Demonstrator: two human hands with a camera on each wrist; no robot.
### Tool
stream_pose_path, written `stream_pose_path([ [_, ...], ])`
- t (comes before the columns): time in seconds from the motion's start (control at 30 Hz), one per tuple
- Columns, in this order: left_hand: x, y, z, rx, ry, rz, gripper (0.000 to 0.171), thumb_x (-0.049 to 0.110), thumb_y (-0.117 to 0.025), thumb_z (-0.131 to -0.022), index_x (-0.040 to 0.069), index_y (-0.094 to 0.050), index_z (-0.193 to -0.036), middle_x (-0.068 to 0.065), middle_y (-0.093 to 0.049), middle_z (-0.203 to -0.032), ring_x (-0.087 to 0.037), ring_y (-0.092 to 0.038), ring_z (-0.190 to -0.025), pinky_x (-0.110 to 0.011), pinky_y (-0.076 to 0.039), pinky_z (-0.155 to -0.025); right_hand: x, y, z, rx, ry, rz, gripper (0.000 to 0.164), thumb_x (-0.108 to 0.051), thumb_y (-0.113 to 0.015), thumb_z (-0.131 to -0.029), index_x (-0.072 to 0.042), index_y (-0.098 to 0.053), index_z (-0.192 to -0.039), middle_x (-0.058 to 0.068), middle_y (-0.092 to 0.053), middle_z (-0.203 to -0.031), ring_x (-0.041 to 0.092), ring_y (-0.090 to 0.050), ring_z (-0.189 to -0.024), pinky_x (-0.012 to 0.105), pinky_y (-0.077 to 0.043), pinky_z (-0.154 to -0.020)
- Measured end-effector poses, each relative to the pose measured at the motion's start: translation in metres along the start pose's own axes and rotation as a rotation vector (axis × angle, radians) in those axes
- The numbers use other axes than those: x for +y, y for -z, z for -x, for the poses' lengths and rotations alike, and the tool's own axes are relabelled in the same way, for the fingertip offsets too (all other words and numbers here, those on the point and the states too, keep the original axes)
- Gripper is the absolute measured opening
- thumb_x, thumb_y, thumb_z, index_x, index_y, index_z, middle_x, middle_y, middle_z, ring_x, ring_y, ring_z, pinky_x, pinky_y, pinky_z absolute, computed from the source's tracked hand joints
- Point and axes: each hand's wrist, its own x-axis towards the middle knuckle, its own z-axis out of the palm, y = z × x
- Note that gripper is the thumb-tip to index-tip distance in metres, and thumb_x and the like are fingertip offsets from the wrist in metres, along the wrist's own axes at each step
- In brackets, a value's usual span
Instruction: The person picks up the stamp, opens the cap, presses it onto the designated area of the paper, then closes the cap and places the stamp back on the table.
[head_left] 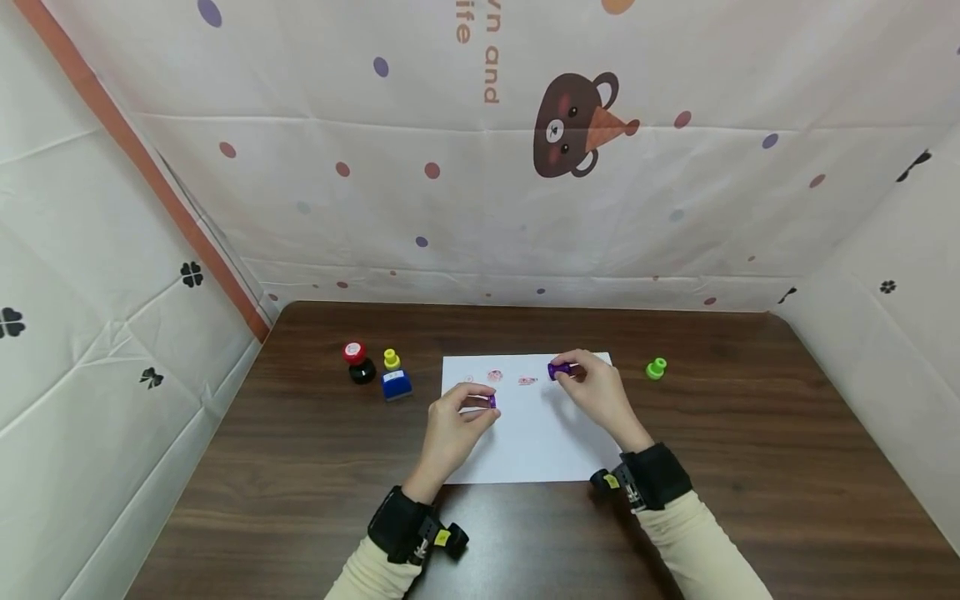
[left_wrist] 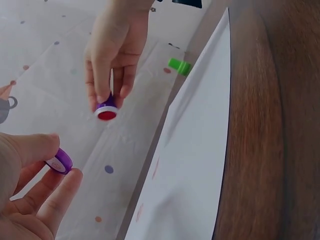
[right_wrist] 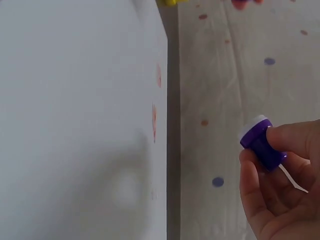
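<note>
Purple stamp [right_wrist: 262, 144] is pinched by my right hand [head_left: 596, 390] above the right part of a white sheet of paper [head_left: 543, 442]. Its red stamping face shows in the left wrist view. My left hand [head_left: 456, 423] pinches a small purple cap [left_wrist: 59, 162] between thumb and fingers, over the paper's left side. A pale disc with a pinkish print marks the cap's end. Red stamped prints, among them a round one [head_left: 495, 376] and a wider one [head_left: 528, 381], run along the paper's far edge. Both hands are raised off the sheet and apart from each other.
Left of the paper stand a red-topped black stamp [head_left: 359, 364], a yellow stamp [head_left: 392, 360] and a blue block with a white label [head_left: 396, 384]. To the right is a green stamp [head_left: 656, 368]. A patterned curtain [head_left: 480, 208] hangs behind the brown table [head_left: 300, 467].
</note>
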Motion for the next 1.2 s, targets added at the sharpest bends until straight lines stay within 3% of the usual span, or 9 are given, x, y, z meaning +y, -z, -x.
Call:
stream_pose_path([
  [0.27, 0.005, -0.007, 0.000, -0.014, -0.023, 0.051, 0.025, 0.007, -0.073, -0.077, 0.009, -0.066, -0.100, -0.005, -0.066, -0.098, -0.014, -0.067, -0.086, -0.020, -0.055, -0.072, -0.022, -0.014, 0.016, -0.130, -0.075, -0.209, 0.019, -0.005, -0.066, -0.083, -0.009, -0.062, -0.101, 0.007, -0.066, -0.098, 0.015, -0.061, -0.079, 0.020, -0.053, -0.068],
  [0.47, 0.009, -0.011, 0.000, -0.008, -0.027, 0.083, 0.025, 0.008, -0.073, -0.077, 0.008, -0.065, -0.100, -0.007, -0.066, -0.100, -0.020, -0.067, -0.087, -0.021, -0.055, -0.073, -0.034, -0.022, 0.022, -0.175, -0.124, -0.369, 0.020, -0.004, -0.066, -0.083, -0.008, -0.062, -0.102, 0.009, -0.064, -0.105, 0.015, -0.061, -0.078, 0.019, -0.053, -0.066],
  [1.2, 0.013, -0.013, 0.002, 0.028, -0.053, 0.103, 0.023, 0.006, -0.073, -0.077, 0.006, -0.065, -0.098, -0.008, -0.067, -0.098, -0.018, -0.067, -0.087, -0.021, -0.055, -0.072, -0.044, -0.031, 0.030, -0.165, -0.216, -0.531, 0.017, 0.000, -0.064, -0.084, -0.002, -0.061, -0.100, 0.012, -0.058, -0.107, 0.020, -0.061, -0.089, 0.020, -0.054, -0.075],
])
